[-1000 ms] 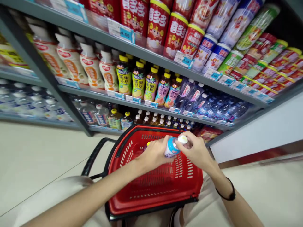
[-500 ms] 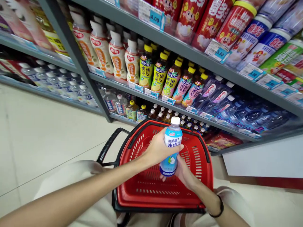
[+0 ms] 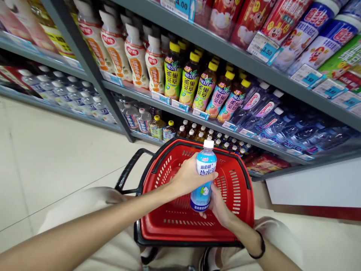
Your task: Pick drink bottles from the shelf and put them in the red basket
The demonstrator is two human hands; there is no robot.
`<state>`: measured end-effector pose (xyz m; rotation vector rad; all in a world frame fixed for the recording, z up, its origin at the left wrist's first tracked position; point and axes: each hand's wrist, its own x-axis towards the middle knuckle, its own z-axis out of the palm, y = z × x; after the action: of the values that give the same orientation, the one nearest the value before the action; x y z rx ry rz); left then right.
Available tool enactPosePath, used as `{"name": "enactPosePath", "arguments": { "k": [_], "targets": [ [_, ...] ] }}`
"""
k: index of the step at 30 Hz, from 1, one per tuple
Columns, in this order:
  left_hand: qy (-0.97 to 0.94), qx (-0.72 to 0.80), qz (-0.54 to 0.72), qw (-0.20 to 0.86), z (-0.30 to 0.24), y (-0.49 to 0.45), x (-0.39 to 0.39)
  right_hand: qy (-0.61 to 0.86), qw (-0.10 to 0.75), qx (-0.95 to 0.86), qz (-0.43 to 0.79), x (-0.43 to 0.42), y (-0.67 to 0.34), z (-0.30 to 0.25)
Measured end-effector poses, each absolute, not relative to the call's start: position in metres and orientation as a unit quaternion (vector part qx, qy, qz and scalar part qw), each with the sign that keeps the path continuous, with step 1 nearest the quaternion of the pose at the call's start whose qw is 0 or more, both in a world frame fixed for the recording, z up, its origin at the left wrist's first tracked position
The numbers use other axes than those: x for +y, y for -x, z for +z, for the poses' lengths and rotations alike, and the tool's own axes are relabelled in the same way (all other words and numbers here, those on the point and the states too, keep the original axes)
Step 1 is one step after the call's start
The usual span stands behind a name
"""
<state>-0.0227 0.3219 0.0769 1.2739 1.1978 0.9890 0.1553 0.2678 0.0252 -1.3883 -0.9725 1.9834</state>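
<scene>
A blue plastic drink bottle (image 3: pixel 205 192) with a white cap stands nearly upright above the red shopping basket (image 3: pixel 158 237). My left hand (image 3: pixel 187 175) is wrapped round its upper half, with the thumb across the label. Lower down, my right hand (image 3: pixel 220 207) is closed on the bottle's back and base; its fingers are mostly hidden behind the bottle. A black band circles my right wrist. The basket sits between my knees, its black handle (image 3: pixel 126 171) sticking out on the left side.
Ahead runs a grey shelf unit (image 3: pixel 158 20). Its middle shelf carries yellow-capped tea bottles (image 3: pixel 190 81), white-capped milk drink bottles (image 3: pixel 135 60) and clear water bottles (image 3: pixel 279 120). Cans (image 3: pixel 282 22) stand above. A white panel (image 3: pixel 313 188) is at the right, pale floor tiles (image 3: pixel 70 158) at the left.
My view has shifted slightly, so the shelves appear a little closer and higher. Both hands keep hold of the bottle in nearly the same place over the basket.
</scene>
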Motion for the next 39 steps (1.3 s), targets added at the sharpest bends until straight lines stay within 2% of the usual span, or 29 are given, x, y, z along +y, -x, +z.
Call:
{"name": "enactPosePath", "arguments": {
  "k": [39],
  "targets": [
    [-0.521,0.502,0.402,0.562,0.0675,0.0199,0.3242,0.511,0.228,-0.399,0.727,0.2663,-0.1554,0.0245]
  ]
}}
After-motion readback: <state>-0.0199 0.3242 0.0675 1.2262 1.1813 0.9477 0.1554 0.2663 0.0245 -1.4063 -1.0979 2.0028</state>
